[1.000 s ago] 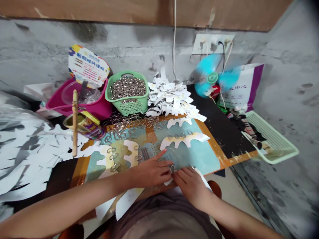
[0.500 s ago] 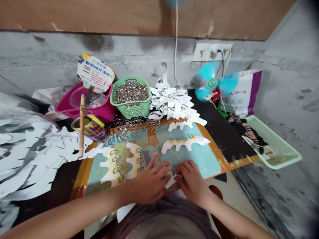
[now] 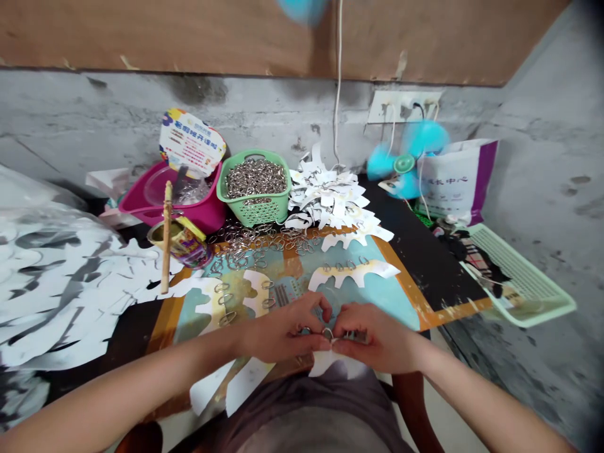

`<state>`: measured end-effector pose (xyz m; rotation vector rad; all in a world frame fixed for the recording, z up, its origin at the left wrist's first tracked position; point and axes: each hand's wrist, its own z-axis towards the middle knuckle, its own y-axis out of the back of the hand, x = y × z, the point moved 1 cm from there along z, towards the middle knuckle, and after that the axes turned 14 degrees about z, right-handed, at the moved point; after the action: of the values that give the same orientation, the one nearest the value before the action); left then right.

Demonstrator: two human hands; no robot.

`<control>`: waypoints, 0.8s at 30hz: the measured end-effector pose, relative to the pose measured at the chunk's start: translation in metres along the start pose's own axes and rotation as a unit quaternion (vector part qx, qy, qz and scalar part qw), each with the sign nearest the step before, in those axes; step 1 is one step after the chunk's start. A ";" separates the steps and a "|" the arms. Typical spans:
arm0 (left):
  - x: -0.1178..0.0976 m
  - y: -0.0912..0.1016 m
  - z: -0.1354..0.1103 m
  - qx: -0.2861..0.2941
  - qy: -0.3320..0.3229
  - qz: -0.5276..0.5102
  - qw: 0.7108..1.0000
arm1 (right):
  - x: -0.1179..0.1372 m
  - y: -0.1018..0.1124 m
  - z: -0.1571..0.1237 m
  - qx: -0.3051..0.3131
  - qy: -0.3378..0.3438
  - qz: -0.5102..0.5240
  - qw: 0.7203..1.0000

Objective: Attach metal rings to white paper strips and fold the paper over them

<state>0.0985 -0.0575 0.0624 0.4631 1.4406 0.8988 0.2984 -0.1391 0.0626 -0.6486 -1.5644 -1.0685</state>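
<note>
Near the table's front edge, my left hand [image 3: 287,330] and my right hand [image 3: 375,333] pinch the top edge of a white cut-out piece [image 3: 330,363], thumbs in front. A metal ring [image 3: 328,333] stands at that edge between my fingertips; part of another shows beside my left fingers. My hands hide much of the piece. Beyond them lies another scalloped white piece [image 3: 353,272] with several rings along its yellowish glued edge. To the left, two more ringed pieces [image 3: 257,292] lie on the blue board [image 3: 292,251], partly under my left forearm.
Loose rings [image 3: 250,248] lie before a green basket [image 3: 255,204] of rings. Finished-looking white pieces [image 3: 330,189] are heaped beside it. A can [image 3: 186,245] with a stick [image 3: 167,239], a pink tub [image 3: 202,211], blank cut-outs [image 3: 61,296], a spinning fan [image 3: 404,165] and a pale-green tray [image 3: 542,296] surround the board.
My fingers, earlier extended over the board, now curl into pinches on the white piece, with thumbs together and a ring showing between them. My head view has shifted slightly.
</note>
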 end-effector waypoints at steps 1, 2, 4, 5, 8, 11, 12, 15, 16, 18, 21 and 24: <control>-0.004 0.001 -0.002 -0.008 0.007 -0.034 0.999 | 0.002 0.001 0.001 0.025 0.011 0.044 0.999; -0.009 0.002 -0.005 -0.017 0.013 -0.062 0.998 | 0.004 -0.001 0.002 0.041 0.028 0.093 0.994; -0.018 -0.001 -0.009 -0.033 0.013 -0.101 0.994 | 0.001 -0.008 0.002 0.051 0.069 0.188 0.978; -0.022 -0.003 -0.010 -0.041 0.009 -0.114 0.993 | -0.002 -0.013 0.001 0.051 0.085 0.227 0.969; -0.022 -0.010 -0.015 -0.060 0.011 -0.129 0.990 | -0.018 -0.031 0.000 0.042 0.077 0.320 0.943; -0.005 -0.017 -0.027 -0.110 0.090 -0.162 0.977 | -0.030 -0.037 0.000 -0.022 0.052 0.357 0.932; 0.002 -0.020 -0.034 -0.152 0.133 -0.179 0.963 | -0.032 -0.036 0.000 -0.052 0.052 0.345 0.936; 0.011 -0.035 -0.060 -0.329 0.247 -0.200 0.889 | -0.032 -0.029 0.000 -0.123 0.065 0.265 0.954; 0.008 -0.043 -0.067 -0.362 0.281 -0.207 0.865 | -0.031 -0.027 0.000 -0.134 0.070 0.239 0.959; -0.005 -0.062 -0.072 -0.345 0.344 -0.262 0.833 | -0.028 -0.027 0.001 -0.138 0.077 0.199 0.967; -0.028 -0.086 -0.061 -0.294 0.379 -0.383 0.789 | -0.022 -0.031 0.004 -0.134 0.088 0.162 0.974; -0.038 -0.100 -0.046 -0.320 0.373 -0.453 0.744 | -0.016 -0.037 0.005 -0.137 0.117 0.129 0.975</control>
<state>0.0823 -0.1580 0.0063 -1.1830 1.6401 0.6870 0.2696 -0.1493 0.0360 -0.8533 -1.1064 -1.1268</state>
